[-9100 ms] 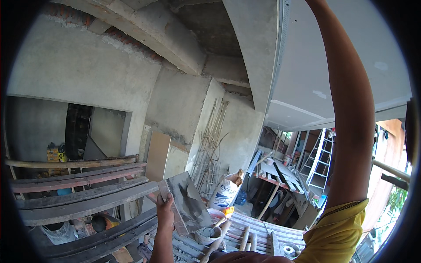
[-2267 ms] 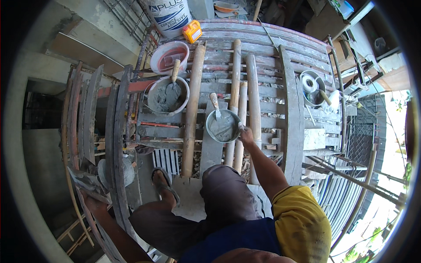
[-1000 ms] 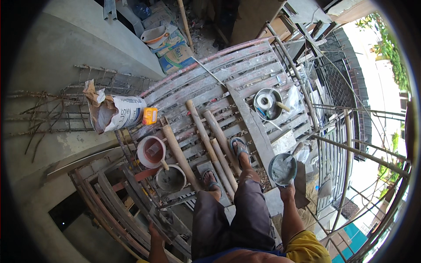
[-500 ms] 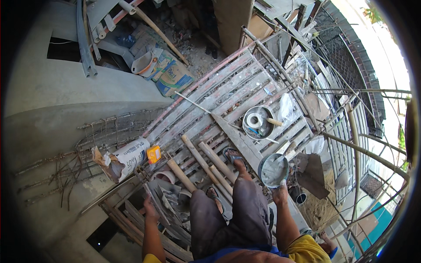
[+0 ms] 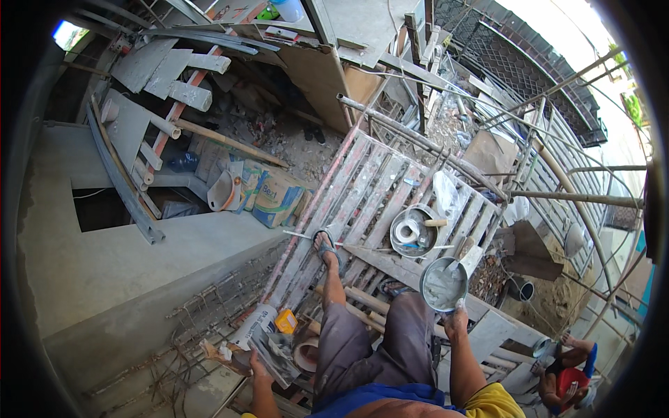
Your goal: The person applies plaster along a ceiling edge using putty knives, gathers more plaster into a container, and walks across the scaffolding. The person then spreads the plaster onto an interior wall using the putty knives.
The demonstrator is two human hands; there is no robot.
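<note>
My right hand (image 5: 456, 321) grips the near rim of a round metal bowl (image 5: 425, 285) that holds pale grey paste, held out above the planks. A pale flat blade or strip (image 5: 471, 259) shows at its far rim; whether it rests in the bowl I cannot tell. My left hand (image 5: 260, 366) closes on the edge of a flat grey paste-smeared board (image 5: 277, 354), tilted beside my left knee. A darker piece lies on its face, too unclear to name. Beyond the bowl a second round pan (image 5: 395, 239) holds a white tape roll (image 5: 406, 231) and a wooden-handled tool (image 5: 436, 223).
My sandalled left foot (image 5: 325, 247) stands on a slatted plank platform (image 5: 362, 188). Bamboo poles (image 5: 446, 161) edge its right side. An orange-yellow container (image 5: 286, 321) and white sack (image 5: 256, 324) lie near my left knee. Another person (image 5: 571, 380) is below at the right.
My left foot has stepped forward onto the planks, and the view has turned. My left hand now holds the grey board up beside my knee; the bowl stays in my right hand.
</note>
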